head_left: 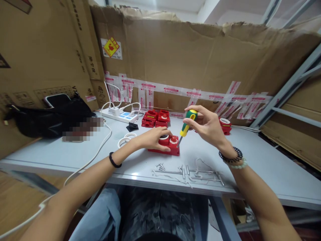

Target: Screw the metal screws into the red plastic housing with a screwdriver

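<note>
with the red box (173,151) clasped by the left hand (158,138) and the screwdriver (186,127) pinched by the right hand (207,125), the box's corner could be scratched if the tilted tip slips.

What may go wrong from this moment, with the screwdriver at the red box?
The screwdriver in the right hand might slip from the red box and hit the left hand, which steadies that box. The loose screws lie near the front edge of the table, so a bump could send some over it.
</note>
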The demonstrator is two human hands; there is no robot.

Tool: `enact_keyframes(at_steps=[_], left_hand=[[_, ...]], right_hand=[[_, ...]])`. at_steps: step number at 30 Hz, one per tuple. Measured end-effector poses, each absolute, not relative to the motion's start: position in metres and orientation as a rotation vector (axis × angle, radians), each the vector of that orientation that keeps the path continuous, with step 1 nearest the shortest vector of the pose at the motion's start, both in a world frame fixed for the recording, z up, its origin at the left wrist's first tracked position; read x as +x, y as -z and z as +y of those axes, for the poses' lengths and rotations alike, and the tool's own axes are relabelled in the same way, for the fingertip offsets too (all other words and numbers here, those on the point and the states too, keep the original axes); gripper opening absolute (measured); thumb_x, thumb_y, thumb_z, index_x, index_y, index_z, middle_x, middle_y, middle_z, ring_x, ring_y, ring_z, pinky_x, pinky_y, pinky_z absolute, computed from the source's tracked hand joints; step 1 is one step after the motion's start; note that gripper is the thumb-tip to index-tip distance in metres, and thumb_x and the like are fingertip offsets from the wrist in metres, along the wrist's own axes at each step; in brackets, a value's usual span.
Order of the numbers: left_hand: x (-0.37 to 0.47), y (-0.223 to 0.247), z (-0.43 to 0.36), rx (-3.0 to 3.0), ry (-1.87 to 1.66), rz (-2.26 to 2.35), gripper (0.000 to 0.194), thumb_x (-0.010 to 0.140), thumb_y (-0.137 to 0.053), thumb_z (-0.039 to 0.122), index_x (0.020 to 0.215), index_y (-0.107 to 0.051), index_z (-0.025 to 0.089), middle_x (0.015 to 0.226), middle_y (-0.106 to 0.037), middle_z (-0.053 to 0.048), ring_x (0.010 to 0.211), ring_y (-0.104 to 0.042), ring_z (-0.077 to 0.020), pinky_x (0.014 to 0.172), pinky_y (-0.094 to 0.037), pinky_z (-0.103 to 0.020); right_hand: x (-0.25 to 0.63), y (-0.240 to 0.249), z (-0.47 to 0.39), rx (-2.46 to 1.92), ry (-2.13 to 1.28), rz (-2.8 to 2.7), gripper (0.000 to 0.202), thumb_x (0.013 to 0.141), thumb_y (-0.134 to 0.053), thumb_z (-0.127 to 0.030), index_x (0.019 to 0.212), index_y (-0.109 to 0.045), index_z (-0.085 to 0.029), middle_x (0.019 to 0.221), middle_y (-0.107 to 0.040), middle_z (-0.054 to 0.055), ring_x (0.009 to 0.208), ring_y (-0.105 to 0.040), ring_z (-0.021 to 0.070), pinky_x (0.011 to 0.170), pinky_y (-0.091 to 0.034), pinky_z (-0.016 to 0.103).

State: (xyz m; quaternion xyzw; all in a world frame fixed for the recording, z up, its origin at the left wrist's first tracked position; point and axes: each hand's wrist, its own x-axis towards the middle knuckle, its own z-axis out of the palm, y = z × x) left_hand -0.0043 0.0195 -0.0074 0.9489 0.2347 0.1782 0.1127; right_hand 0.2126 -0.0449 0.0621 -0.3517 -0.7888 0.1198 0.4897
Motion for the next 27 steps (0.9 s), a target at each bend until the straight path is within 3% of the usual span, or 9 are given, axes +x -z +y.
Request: enact_keyframes(at_steps=[3, 6, 9, 12, 15, 20, 27], left_hand=[[-0.004, 0.008, 0.02, 2.784, -0.527, 0.69, 0.049, 0.076, -0.063, 0.055, 0.112, -0.055, 0.022, 0.106, -0.055, -0.006, 0.092, -0.056, -0.0221, 0.081, -0.043, -0.031], [-0.004, 0.008, 0.02, 2.787, -0.525, 0.693, 0.05, 0.076, -0.064, 0.054, 0.113, -0.055, 0.022, 0.106, -0.055, -0.006, 0.092, -0.056, -0.0223, 0.081, -0.043, -0.031], [-0.004, 0.007, 0.02, 2.782, -0.524, 0.697, 0.049, 0.076, -0.064, 0.054, 0.112, -0.055, 0.022, 0.104, -0.055, -0.006, 0.092, -0.056, -0.0224, 0.08, -0.043, -0.031], [-0.004, 0.007, 0.019, 2.774, -0.528, 0.692, 0.049, 0.076, -0.064, 0.054, 0.112, -0.055, 0.022, 0.103, -0.055, -0.006, 0.09, -0.056, -0.022, 0.08, -0.043, -0.031], [-0.004, 0.007, 0.018, 2.768, -0.527, 0.696, 0.048, 0.076, -0.063, 0.054, 0.111, -0.055, 0.023, 0.103, -0.056, -0.005, 0.09, -0.056, -0.0214, 0.08, -0.042, -0.031], [-0.004, 0.007, 0.018, 2.784, -0.526, 0.702, 0.047, 0.077, -0.063, 0.054, 0.112, -0.055, 0.023, 0.104, -0.055, -0.006, 0.09, -0.055, -0.0215, 0.079, -0.042, -0.031], [-0.003, 0.008, 0.019, 2.823, -0.52, 0.717, 0.048, 0.077, -0.063, 0.055, 0.112, -0.054, 0.022, 0.102, -0.055, -0.005, 0.088, -0.055, -0.021, 0.078, -0.043, -0.031]], right_hand=[[0.199, -0.052, -0.045, -0.944, 0.092, -1.758, 0.016, 0.08, -0.063, -0.032, 0.087, -0.056, -0.02, 0.061, -0.051, -0.006, 0.049, -0.045, 0.0068, 0.048, -0.04, 0.022], [0.195, -0.049, -0.044, -0.979, 0.234, -1.73, 0.013, 0.082, -0.06, -0.031, 0.079, -0.052, -0.02, 0.054, -0.043, -0.008, 0.045, -0.038, 0.006, 0.047, -0.037, 0.023], [0.207, -0.056, -0.043, -0.972, 0.04, -1.862, 0.014, 0.085, -0.058, -0.032, 0.09, -0.055, -0.02, 0.065, -0.054, -0.004, 0.054, -0.048, 0.0075, 0.051, -0.039, 0.022], [0.225, -0.068, -0.043, -0.838, -0.436, -2.09, 0.03, 0.089, -0.051, -0.033, 0.115, -0.049, -0.02, 0.095, -0.064, 0.004, 0.076, -0.061, 0.0117, 0.054, -0.045, 0.022], [0.231, -0.075, -0.046, -0.788, -0.607, -2.186, 0.034, 0.088, -0.054, -0.034, 0.118, -0.048, -0.02, 0.097, -0.065, 0.006, 0.081, -0.064, 0.014, 0.054, -0.046, 0.022], [0.212, -0.067, -0.053, -0.963, -0.211, -2.002, 0.03, 0.081, -0.064, -0.037, 0.103, -0.056, -0.019, 0.076, -0.062, 0.0, 0.06, -0.059, 0.0112, 0.052, -0.046, 0.023], [0.196, -0.053, -0.051, -1.093, 0.274, -1.742, 0.021, 0.081, -0.061, -0.039, 0.087, -0.055, -0.02, 0.061, -0.055, -0.004, 0.048, -0.049, 0.009, 0.049, -0.04, 0.023]])
